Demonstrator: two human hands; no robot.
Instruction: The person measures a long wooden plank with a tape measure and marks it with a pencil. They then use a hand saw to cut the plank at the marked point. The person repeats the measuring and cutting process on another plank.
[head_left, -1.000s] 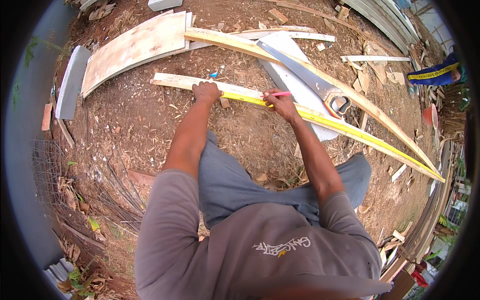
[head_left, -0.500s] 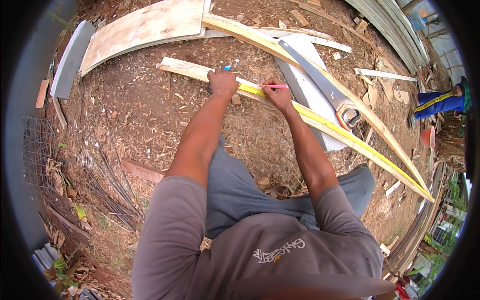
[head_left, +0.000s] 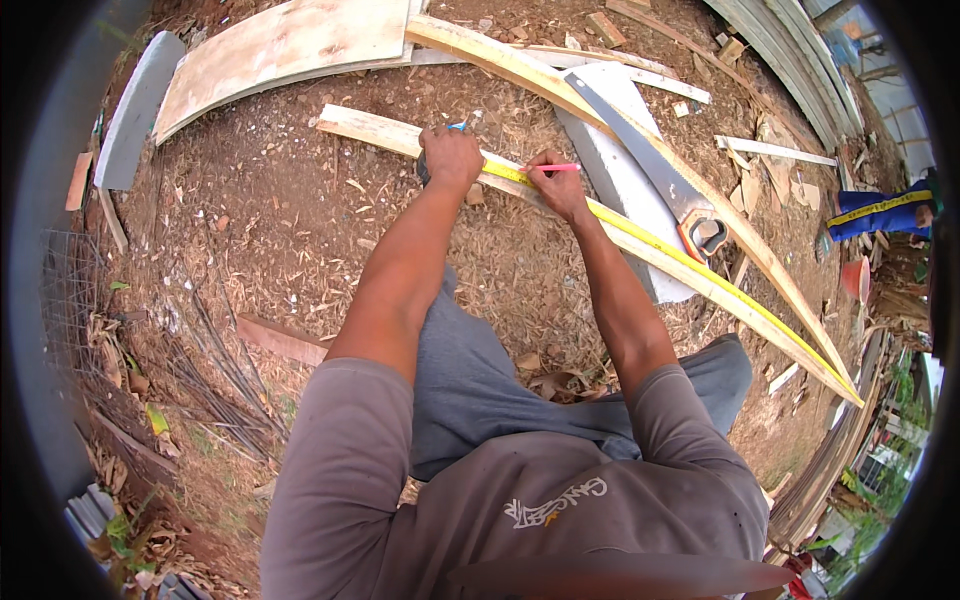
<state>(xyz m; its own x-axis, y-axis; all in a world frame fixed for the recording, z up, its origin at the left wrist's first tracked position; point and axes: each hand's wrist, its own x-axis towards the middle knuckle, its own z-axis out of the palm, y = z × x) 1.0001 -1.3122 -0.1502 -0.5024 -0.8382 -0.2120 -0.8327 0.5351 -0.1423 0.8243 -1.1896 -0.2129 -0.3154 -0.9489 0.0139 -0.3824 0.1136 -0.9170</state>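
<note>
A long pale wooden board [head_left: 368, 127] slants from upper left to lower right, with a yellow tape blade [head_left: 655, 243] stretched along it. My left hand [head_left: 452, 160] is closed round the dark case of a tape measure [head_left: 422, 168] at the board's left part. A small blue piece [head_left: 457, 127] shows beyond its knuckles; what it belongs to is unclear. Just to the right, my right hand [head_left: 556, 188] pinches a pink pencil [head_left: 564, 167] over the tape, its tip toward the board's surface.
A handsaw [head_left: 645, 150] lies on a pale slab [head_left: 607, 165] and a second long timber [head_left: 780, 270]. Plywood sheets [head_left: 290, 50] rest at the upper left, beside a grey slab [head_left: 140, 115]. A person in blue [head_left: 880, 212] is at far right. Wood scraps litter the dirt.
Both hands stay at nearly the same places on the board, still holding the tape measure and the pencil. The view has shifted slightly.
</note>
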